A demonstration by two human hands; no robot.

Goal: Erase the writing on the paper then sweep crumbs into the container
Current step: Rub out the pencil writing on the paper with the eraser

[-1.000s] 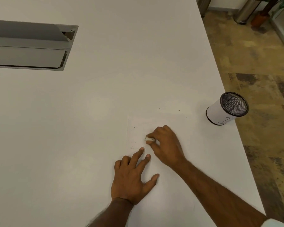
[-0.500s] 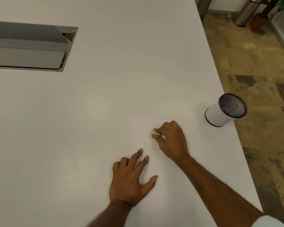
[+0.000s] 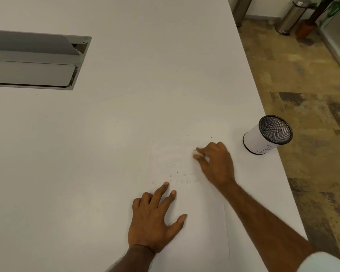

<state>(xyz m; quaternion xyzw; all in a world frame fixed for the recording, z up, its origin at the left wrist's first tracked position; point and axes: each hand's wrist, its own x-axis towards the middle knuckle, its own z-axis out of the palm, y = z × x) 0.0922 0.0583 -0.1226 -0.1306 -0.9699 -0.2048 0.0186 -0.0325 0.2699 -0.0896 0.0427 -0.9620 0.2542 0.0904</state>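
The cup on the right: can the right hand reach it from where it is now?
Probably yes. The right hand, pinching an eraser, is beside the cup, with only bare table between them.

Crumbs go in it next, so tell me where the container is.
In the head view, the container stands upright at the table's right edge, just right of the right hand rubbing the paper.

eraser mostly hidden in right hand grip; remaining writing faint, perhaps illegible; hand blurred.
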